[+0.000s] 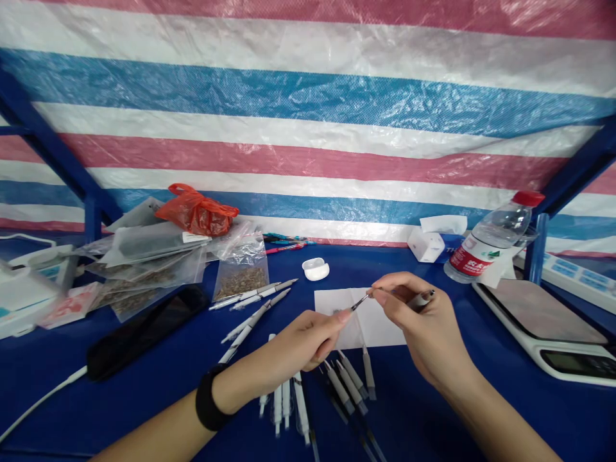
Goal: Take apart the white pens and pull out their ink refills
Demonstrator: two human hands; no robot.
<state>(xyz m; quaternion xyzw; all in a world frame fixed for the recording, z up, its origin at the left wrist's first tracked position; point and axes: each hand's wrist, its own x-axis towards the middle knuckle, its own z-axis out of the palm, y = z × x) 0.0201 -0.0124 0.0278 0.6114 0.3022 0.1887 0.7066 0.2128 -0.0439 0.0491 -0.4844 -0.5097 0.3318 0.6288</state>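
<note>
Working remotely, my right hand (423,327) pinches a slim pen-like tool (366,298) against my left hand (301,350), whose hold I cannot tell, above a white paper sheet (382,327), seemingly for contrast.

- a table under a blue cover (135,398), carrying it all
- clear plastic bags of brown seeds (240,282) heaped at the left
- white pens (255,295) scattered near the middle
- a sheet of white paper (337,301) among them
- a white earbud case (316,269)
- a tissue box (427,246)
- an upright water bottle (491,239) with a red cap
- a digital kitchen scale (539,314) at the right
</note>
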